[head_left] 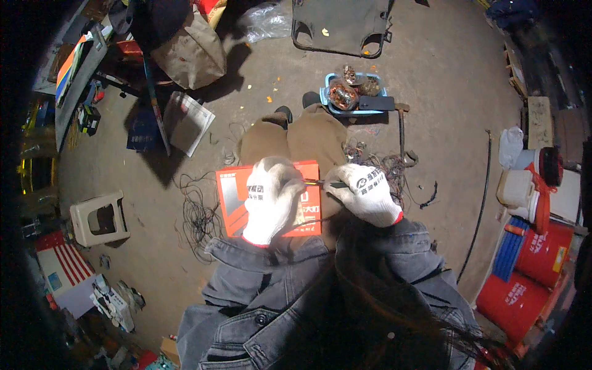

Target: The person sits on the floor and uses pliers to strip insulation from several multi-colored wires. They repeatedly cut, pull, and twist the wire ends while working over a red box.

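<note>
Both of my hands wear white knit gloves with dark print and red cuffs. Over a flat red box [235, 216] on my lap, my left hand [273, 191] is closed around one end of a thin dark wire [313, 182]. Facing it, my right hand [367, 192] pinches the same wire at a short distance, and a small dark piece shows at its fingertips. A little yellow or orange colour shows on the span between the hands. The fingertips are partly hidden, and the wire's tip is too small to make out.
Tangled thin wires [200, 213] lie left of the box, and another tangle [391, 176] lies at right. Past my knees stands a blue basket [338, 113] with filled bags and a dark phone [377, 103]; a hammer [402, 126] lies beside it. Red drums [512, 299] stand right.
</note>
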### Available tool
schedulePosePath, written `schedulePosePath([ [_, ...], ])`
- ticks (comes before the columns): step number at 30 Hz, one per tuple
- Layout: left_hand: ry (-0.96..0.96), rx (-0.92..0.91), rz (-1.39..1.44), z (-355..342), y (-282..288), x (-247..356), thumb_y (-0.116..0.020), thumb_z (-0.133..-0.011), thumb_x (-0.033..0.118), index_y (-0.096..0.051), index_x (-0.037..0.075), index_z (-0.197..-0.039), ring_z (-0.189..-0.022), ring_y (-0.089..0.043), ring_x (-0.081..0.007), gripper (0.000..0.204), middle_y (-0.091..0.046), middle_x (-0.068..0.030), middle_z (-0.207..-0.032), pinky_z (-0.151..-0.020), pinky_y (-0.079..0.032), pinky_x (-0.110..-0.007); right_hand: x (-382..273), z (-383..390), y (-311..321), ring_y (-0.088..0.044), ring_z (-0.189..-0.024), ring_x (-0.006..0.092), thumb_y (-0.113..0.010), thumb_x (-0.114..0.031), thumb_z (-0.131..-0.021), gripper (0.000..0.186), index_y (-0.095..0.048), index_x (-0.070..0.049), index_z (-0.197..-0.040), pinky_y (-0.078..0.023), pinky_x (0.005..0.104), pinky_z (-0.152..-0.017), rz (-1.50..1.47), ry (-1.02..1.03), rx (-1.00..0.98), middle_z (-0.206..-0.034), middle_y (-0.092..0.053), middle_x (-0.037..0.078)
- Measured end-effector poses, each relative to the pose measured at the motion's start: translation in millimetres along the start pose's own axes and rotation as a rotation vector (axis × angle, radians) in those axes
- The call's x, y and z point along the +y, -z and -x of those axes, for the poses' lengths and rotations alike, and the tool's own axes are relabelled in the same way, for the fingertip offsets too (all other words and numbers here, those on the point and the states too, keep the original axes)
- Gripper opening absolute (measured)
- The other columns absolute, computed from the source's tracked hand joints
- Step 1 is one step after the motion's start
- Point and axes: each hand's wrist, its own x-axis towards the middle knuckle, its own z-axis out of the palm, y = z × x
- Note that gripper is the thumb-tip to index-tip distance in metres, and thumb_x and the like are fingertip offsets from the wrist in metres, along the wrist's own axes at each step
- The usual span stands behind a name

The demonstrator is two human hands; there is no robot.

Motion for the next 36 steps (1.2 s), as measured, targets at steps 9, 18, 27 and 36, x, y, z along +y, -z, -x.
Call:
schedulePosePath([
  [9,-0.095,0.105,-0.09,-5,-7,-1,-0.073,-0.077,0.011,-0.067,0.008,-0.087,-0.099,-0.061,-0.0385,0.013,-0.066,-0.015,-0.102,-0.084,-0.048,-0.05,2,-9,-1,-0.069,-0.105,0.0369,-0.067,-0.023,-0.097,0.025,-0.072,-0.004,-0.113,-0.053,0.0427,-0.09,-0.132,-0.057,-0.046,-0.11,-0.072,0.018],
  [18,-0.055,0.094,-0.215,-4,-11,0,-0.077,-0.077,0.013,-0.072,0.008,-0.09,-0.101,-0.061,-0.0357,0.015,-0.066,-0.0144,-0.106,-0.086,-0.048,-0.047,-14,0,0,-0.07,-0.097,0.0366,-0.063,-0.009,-0.099,0.02,-0.066,-0.002,-0.118,-0.056,0.0392,-0.084,-0.218,-0.097,0.118,-0.109,-0.069,0.017],
  [27,-0.066,0.114,-0.228,-3,-12,0,-0.078,-0.077,0.013,-0.071,0.009,-0.09,-0.101,-0.061,-0.0357,0.015,-0.066,-0.0138,-0.106,-0.087,-0.048,-0.047,-20,-7,-10,-0.07,-0.086,0.031,-0.061,-0.022,-0.097,0.019,-0.07,-0.012,-0.111,-0.057,0.0402,-0.069,0.161,0.131,0.189,-0.107,-0.071,0.011],
  [36,-0.093,0.115,-0.248,-4,-11,-1,-0.077,-0.078,0.013,-0.072,0.009,-0.09,-0.102,-0.061,-0.035,0.014,-0.067,-0.0135,-0.107,-0.088,-0.048,-0.047,-12,-9,-15,-0.07,-0.088,0.0309,-0.062,-0.018,-0.092,0.021,-0.067,-0.009,-0.11,-0.058,0.0423,-0.069,0.085,0.082,0.122,-0.104,-0.069,0.013],
])
